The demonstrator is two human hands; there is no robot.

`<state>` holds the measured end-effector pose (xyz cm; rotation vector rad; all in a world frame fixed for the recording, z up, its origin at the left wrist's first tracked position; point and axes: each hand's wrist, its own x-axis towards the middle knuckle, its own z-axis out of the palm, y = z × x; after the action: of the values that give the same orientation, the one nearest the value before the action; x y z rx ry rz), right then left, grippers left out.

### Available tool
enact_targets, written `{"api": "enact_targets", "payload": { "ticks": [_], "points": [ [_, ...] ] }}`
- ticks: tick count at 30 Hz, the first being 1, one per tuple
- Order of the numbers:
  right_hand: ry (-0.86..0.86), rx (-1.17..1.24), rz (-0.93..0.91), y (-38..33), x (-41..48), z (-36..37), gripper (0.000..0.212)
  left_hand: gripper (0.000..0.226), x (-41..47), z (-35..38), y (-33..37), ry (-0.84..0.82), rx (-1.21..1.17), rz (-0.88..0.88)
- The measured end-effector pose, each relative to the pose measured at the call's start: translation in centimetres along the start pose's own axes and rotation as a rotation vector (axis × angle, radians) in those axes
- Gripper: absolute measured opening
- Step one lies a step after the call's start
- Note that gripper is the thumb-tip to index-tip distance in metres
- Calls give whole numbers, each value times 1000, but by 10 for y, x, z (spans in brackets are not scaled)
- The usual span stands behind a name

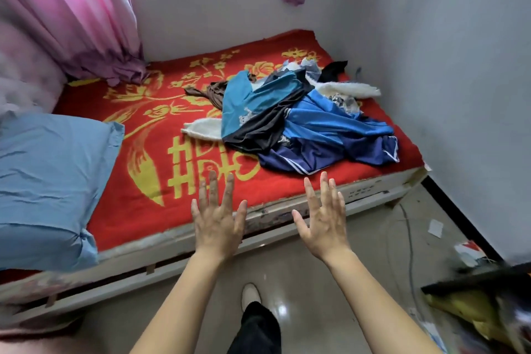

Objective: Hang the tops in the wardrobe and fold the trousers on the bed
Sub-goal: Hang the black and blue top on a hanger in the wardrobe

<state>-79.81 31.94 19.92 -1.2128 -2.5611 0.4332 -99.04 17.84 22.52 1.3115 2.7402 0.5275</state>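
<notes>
A heap of clothes (304, 118) lies on the right half of the bed (149, 135), which has a red cover with yellow flowers. The heap holds blue, teal, navy, black, brown and fluffy white garments, tangled so that tops and trousers cannot be told apart. My left hand (217, 221) and my right hand (323, 217) are both stretched out over the bed's near edge, palms down, fingers spread, holding nothing. They hover just short of the heap's navy garment (301, 159). No wardrobe is in view.
A light blue pillow (48, 181) lies at the bed's left end. Pink curtains (71, 14) hang at the far left under a window. White walls close the far and right sides. Cables, paper scraps and dark and yellow clutter (474, 296) lie on the tiled floor at right.
</notes>
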Motion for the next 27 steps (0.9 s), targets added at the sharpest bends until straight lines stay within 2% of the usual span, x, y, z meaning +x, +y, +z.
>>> {"api": "enact_targets", "payload": {
  "ticks": [7,13,19,22,27],
  "points": [
    [-38,-60,61,4,140,9,87,74,143,19,-16,-82,-27,-9],
    [-117,-79,77,36,238,33,85,77,252,56,-19,-197,-40,-73],
    [-307,-37,40,98,333,97,83,77,321,125,-14,-295,-37,-241],
    [-458,-38,14,117,379,132,83,78,339,157,-9,-346,-73,-406],
    [-550,7,-92,128,453,183,78,77,384,206,-5,-422,-188,-657]
  ]
}}
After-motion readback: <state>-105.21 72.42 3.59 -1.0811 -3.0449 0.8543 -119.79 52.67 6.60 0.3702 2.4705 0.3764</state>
